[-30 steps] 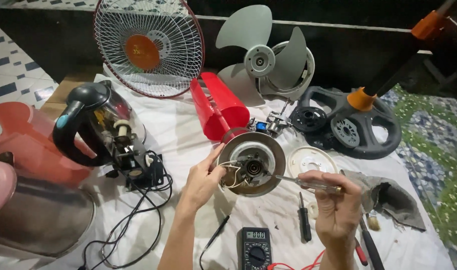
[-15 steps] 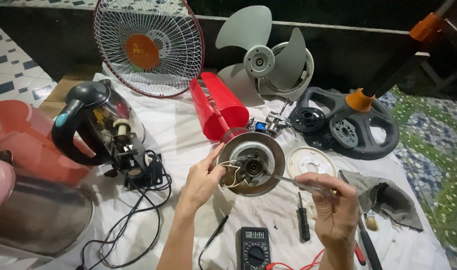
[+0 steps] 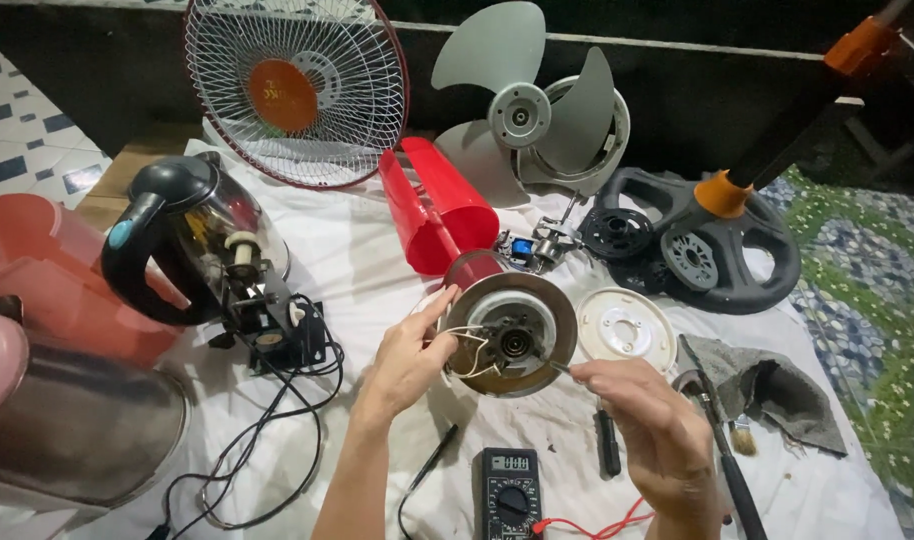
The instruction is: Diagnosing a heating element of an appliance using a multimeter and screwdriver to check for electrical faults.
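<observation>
Kettle base [image 3: 512, 335], a round metal disc with a white plastic centre and loose pale wires, lies upturned on the white cloth of the worktop [image 3: 357, 260], and both my hands are on it. My left hand [image 3: 409, 358] grips its left rim, fingers curled around the edge beside the wires. My right hand [image 3: 649, 432] is closed on a thin tool [image 3: 560, 369] whose tip sits against the disc's lower right part; I cannot tell what kind of tool it is. Just right of the base I see a white round cover [image 3: 628, 330], and a grey rag [image 3: 767, 385] lies further right. A multimeter [image 3: 509, 493] rests near the front edge between my forearms, with a red lead trailing from it. Behind the base lie a red plastic housing [image 3: 437, 205], a grey fan blade [image 3: 522, 110] and a wire fan guard [image 3: 295, 90]. To the left stands a black-handled kettle [image 3: 192, 240].
</observation>
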